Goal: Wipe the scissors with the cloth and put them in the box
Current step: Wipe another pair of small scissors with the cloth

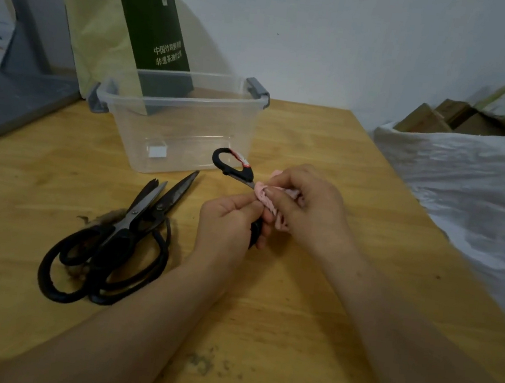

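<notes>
Head view: clear plastic box (147,105) waits open at eleven o'clock on the wooden table (328,156). Two black-handled scissors (118,238) lie at nine, apparently awaiting wiping. Left hand (228,220) grips open black scissors (232,165), steadying them; right hand (309,208) pinches pink cloth (262,194) around a blade.

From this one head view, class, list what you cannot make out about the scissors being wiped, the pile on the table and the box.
- Held scissors: blades hidden by the pink cloth and the right hand; the second handle is mostly covered by the left hand.
- Scissors pile: the pairs overlap, so their number is unclear.
- Box: the small white label is too small to read.
</notes>
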`<state>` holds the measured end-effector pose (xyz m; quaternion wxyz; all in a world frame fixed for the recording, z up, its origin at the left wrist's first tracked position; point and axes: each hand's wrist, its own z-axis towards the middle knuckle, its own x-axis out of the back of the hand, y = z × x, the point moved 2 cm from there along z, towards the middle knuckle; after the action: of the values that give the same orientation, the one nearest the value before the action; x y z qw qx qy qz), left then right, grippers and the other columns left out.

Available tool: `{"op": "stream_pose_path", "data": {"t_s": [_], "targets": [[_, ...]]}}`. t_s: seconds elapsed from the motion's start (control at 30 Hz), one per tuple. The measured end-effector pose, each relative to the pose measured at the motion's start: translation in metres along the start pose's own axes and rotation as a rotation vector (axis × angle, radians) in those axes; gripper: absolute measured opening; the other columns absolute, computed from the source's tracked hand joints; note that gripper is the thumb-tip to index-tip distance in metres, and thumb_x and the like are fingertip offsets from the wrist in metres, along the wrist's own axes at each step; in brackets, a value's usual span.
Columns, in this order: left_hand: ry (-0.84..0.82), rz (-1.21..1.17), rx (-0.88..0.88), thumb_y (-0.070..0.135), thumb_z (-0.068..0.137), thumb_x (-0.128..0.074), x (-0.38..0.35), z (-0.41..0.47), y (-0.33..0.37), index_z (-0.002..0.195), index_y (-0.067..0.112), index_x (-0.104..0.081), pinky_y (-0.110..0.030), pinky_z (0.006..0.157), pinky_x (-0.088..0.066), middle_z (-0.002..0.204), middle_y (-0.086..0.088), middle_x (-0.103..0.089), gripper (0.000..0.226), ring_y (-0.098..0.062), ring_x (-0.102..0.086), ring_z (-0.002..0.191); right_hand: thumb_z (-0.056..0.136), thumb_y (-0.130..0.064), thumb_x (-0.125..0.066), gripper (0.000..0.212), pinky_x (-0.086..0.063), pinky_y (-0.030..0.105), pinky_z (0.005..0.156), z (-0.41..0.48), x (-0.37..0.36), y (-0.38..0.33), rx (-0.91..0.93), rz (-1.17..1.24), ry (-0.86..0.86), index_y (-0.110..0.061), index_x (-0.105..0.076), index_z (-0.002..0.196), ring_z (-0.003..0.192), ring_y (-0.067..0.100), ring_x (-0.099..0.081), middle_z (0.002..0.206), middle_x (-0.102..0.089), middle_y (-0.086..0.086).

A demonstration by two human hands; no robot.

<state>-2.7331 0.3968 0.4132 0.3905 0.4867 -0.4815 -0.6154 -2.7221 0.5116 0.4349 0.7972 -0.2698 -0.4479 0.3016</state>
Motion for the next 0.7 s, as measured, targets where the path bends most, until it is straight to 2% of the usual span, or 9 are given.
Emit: {"op": "stream_pose_path", "data": {"t_s": [0.07, 0.13, 0.2, 0.23, 0.33, 0.43, 0.47, 0.6, 0.7], "targets": [[0.001, -0.007, 0.009, -0.002, 0.092, -0.047, 0.000, 0.000, 0.000, 0.067, -0.004, -0.061, -0.025, 0.043, -0.038, 0.054, -0.009, -0.055, 0.029, -0.019, -0.046, 0.049, 0.091, -0.018, -0.058, 0.010, -0.042, 0.043, 0.092, 0.001, -0.004, -0.002, -0.004, -0.116, -0.027, -0.026, -0.056, 0.085, 0.094, 0.008, -0.050, 0.103, -0.050, -0.007], [0.009, -0.017, 0.009, -0.002, 0.091, -0.047, 0.002, 0.000, 0.001, 0.066, -0.003, -0.062, -0.025, 0.043, -0.038, 0.053, -0.008, -0.055, 0.029, -0.019, -0.045, 0.049, 0.094, -0.020, -0.053, 0.006, -0.042, 0.043, 0.092, 0.002, -0.007, -0.002, -0.011, -0.161, -0.042, -0.023, -0.055, 0.089, 0.093, 0.009, -0.048, 0.109, -0.049, -0.004], [0.010, -0.007, 0.003, -0.002, 0.091, -0.048, 0.002, -0.001, 0.001, 0.064, -0.001, -0.063, -0.025, 0.044, -0.039, 0.054, -0.008, -0.055, 0.031, -0.019, -0.046, 0.049, 0.094, -0.021, -0.052, 0.011, -0.042, 0.038, 0.090, 0.004, -0.004, 0.000, -0.043, -0.192, -0.006, -0.028, -0.049, 0.086, 0.091, 0.008, -0.047, 0.112, -0.051, -0.004], [0.012, 0.003, 0.005, -0.001, 0.091, -0.049, 0.001, -0.003, 0.001, 0.063, 0.002, -0.064, -0.026, 0.045, -0.040, 0.054, -0.008, -0.055, 0.032, -0.019, -0.047, 0.049, 0.094, -0.021, -0.053, 0.011, -0.041, 0.031, 0.086, 0.005, 0.000, 0.002, -0.068, -0.184, 0.022, -0.028, -0.049, 0.086, 0.091, 0.008, -0.048, 0.112, -0.053, -0.004], [0.032, 0.015, 0.013, 0.000, 0.092, -0.050, 0.000, -0.004, 0.002, 0.059, 0.008, -0.064, -0.027, 0.045, -0.040, 0.055, -0.009, -0.056, 0.036, -0.019, -0.047, 0.048, 0.090, -0.017, -0.061, 0.013, -0.040, 0.019, 0.073, 0.007, 0.015, 0.011, -0.130, -0.061, 0.143, -0.030, -0.062, 0.094, 0.092, 0.009, -0.055, 0.107, -0.061, -0.003], [0.042, 0.030, 0.014, 0.002, 0.093, -0.050, 0.003, -0.003, 0.002, 0.063, 0.003, -0.063, -0.024, 0.042, -0.041, 0.053, -0.007, -0.056, 0.032, -0.017, -0.047, 0.045, 0.088, -0.017, -0.063, 0.015, -0.047, 0.022, 0.074, 0.003, 0.029, 0.006, -0.084, 0.050, 0.236, -0.029, -0.070, 0.095, 0.088, 0.005, -0.057, 0.098, -0.063, -0.008], [0.043, 0.029, 0.007, 0.002, 0.092, -0.050, 0.003, -0.004, 0.003, 0.065, 0.002, -0.063, -0.024, 0.042, -0.042, 0.053, -0.007, -0.056, 0.031, -0.016, -0.047, 0.044, 0.088, -0.018, -0.064, 0.013, -0.049, 0.025, 0.076, 0.002, 0.030, 0.003, -0.059, 0.065, 0.208, -0.027, -0.072, 0.092, 0.089, 0.005, -0.059, 0.097, -0.063, -0.008], [0.034, 0.025, -0.049, 0.000, 0.090, -0.051, 0.005, -0.005, 0.006, 0.070, -0.004, -0.065, -0.024, 0.040, -0.040, 0.057, -0.016, -0.058, 0.025, -0.019, -0.048, 0.043, 0.081, -0.026, -0.073, 0.012, -0.049, 0.027, 0.087, -0.001, 0.012, -0.005, 0.007, 0.013, -0.095, -0.021, -0.077, 0.092, 0.098, 0.006, -0.058, 0.103, -0.063, -0.008], [0.029, 0.048, -0.060, -0.001, 0.089, -0.050, 0.005, -0.005, 0.004, 0.063, -0.007, -0.061, -0.021, 0.040, -0.038, 0.051, -0.016, -0.053, 0.028, -0.022, -0.044, 0.041, 0.077, -0.018, -0.076, 0.009, -0.050, 0.029, 0.081, 0.001, 0.009, -0.004, 0.034, 0.036, -0.055, -0.017, -0.077, 0.086, 0.091, 0.010, -0.060, 0.094, -0.063, -0.005]]}}
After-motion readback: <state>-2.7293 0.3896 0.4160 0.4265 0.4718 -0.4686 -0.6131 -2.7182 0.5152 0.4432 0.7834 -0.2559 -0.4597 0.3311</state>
